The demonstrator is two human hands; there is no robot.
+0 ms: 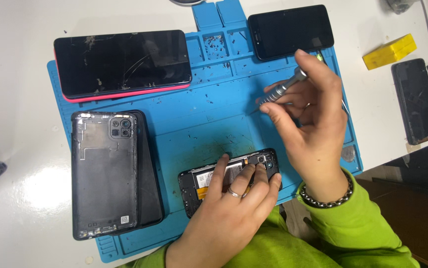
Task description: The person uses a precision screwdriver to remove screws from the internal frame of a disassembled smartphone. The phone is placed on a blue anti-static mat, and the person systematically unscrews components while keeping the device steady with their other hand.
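— What is held, and where?

— A slim metal screwdriver (pixel 282 90) is pinched in the right hand (pixel 307 124) at the centre right of the frame; the grip is closed around its handle, and the tip is pointed down and left, above the blue mat (pixel 209 119). Whether the tip touches the mat cannot be told.

— And the other hand?

— The left hand (pixel 233 208) is laid flat at the lower centre — fingers pressed on an opened phone (pixel 199 181), whose back has been removed so that the battery and camera are seen. The grip is loose and spread; nothing is clasped, the phone is only pinned to the mat.

— What is set around it?

— At the lower left, a black back cover (pixel 104 173) is laid inside up on another dark phone. At the upper left, a phone with a cracked screen and a red edge (pixel 122 62) is placed across the mat's border. At the top, a small black phone (pixel 291 31) is rested by the mat's trays, where tiny screws (pixel 214 43) are scattered. On the white counter (pixel 20 99) at the right, a yellow block (pixel 389 51) and one more dark phone (pixel 415 100) are seen.
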